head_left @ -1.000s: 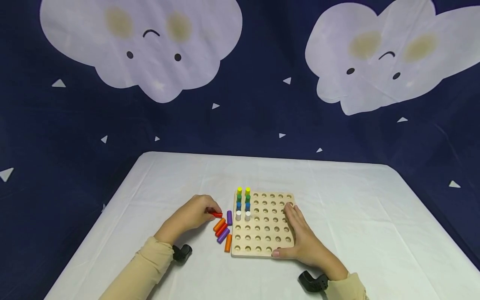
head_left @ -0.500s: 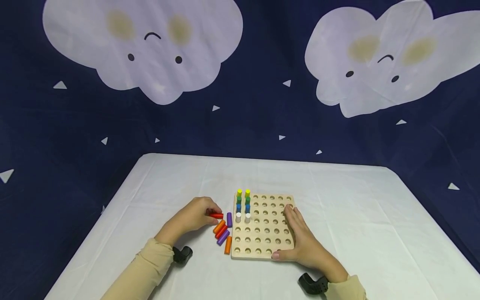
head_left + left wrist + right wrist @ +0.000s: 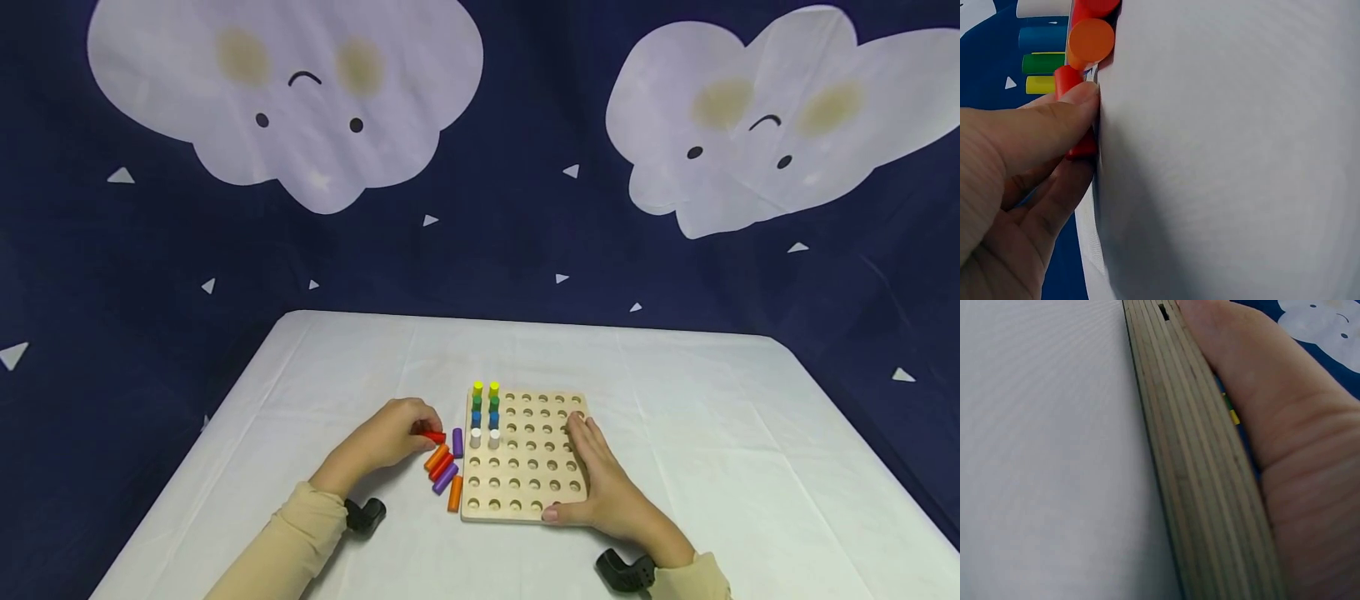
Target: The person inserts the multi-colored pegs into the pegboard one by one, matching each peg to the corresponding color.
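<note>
Between thumb and fingertips, my left hand (image 3: 392, 433) pinches a red peg (image 3: 1067, 80) low over the white table, beside the other loose pegs. My right hand (image 3: 606, 482) rests on the near right corner of a wooden pegboard (image 3: 504, 493), its fingers extended along the right side and its thumb at the near edge. Standing in the two leftmost columns are pairs of yellow pegs (image 3: 494, 389), green pegs (image 3: 493, 404), blue pegs (image 3: 493, 420) and white pegs (image 3: 494, 438). In the right wrist view, the thumb (image 3: 1297, 406) lies against the board's layered edge.
Loose pegs lie left of the board: a purple peg (image 3: 457, 442), an orange peg (image 3: 437, 457), a red peg (image 3: 441, 467), another purple peg (image 3: 446, 479) and another orange peg (image 3: 455, 494). A dark blue cloud-print cloth (image 3: 525, 242) hangs behind the table (image 3: 675, 392).
The left hand keeps its pinch on the red peg, whose angle shifts slightly. The right hand stays on the pegboard. The whole head view has shifted a little.
</note>
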{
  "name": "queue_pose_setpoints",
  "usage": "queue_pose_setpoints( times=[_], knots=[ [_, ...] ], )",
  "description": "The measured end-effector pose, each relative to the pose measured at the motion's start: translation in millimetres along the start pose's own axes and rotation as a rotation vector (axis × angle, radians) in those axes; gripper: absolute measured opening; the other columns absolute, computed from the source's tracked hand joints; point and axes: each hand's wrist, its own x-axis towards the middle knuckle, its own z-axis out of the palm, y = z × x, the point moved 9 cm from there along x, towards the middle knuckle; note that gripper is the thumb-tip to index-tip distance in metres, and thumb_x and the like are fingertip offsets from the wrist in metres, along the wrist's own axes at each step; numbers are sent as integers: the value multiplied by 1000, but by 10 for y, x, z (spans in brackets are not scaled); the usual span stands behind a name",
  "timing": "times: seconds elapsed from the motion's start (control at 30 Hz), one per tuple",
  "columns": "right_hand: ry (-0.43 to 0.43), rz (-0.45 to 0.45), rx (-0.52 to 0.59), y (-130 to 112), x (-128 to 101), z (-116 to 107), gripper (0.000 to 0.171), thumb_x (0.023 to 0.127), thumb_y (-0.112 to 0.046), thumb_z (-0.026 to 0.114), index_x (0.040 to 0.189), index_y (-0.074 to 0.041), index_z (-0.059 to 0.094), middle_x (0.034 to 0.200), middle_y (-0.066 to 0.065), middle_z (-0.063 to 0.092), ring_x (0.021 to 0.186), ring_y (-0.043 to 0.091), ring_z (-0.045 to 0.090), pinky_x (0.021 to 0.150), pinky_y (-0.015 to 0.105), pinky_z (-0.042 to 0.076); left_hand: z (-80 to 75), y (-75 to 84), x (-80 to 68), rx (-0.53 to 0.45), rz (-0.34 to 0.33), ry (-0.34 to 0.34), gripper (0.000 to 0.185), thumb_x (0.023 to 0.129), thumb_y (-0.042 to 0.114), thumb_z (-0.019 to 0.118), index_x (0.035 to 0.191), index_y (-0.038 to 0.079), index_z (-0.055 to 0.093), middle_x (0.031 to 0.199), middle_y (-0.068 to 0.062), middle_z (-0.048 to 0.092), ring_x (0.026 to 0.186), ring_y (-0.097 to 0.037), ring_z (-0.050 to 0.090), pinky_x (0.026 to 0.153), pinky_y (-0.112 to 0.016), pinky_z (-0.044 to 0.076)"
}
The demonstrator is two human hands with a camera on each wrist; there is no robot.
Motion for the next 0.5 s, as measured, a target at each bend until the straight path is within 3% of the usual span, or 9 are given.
queue_pose_setpoints(
  times=[0.2, 0.5],
  knots=[
    [-2, 3, 4, 11, -2, 9, 141, 58, -58, 89, 160, -9, 5, 168, 13, 0, 153, 41, -4, 115, 71, 8, -3, -7, -3, -61, -10, 27, 13, 83, 9, 79, 89, 14, 68, 82, 6, 64, 76, -8, 55, 72, -22, 50],
    [1, -9, -21, -14, -1, 0, 141, 58, -59, 88, 159, -8, 6, 167, 14, 1, 153, 43, -3, 114, 71, 9, -72, -21, -66, -221, -130, 163, 14, 83, 15, 80, 91, 16, 69, 84, 8, 67, 81, -9, 62, 77, -28, 52]
  ],
)
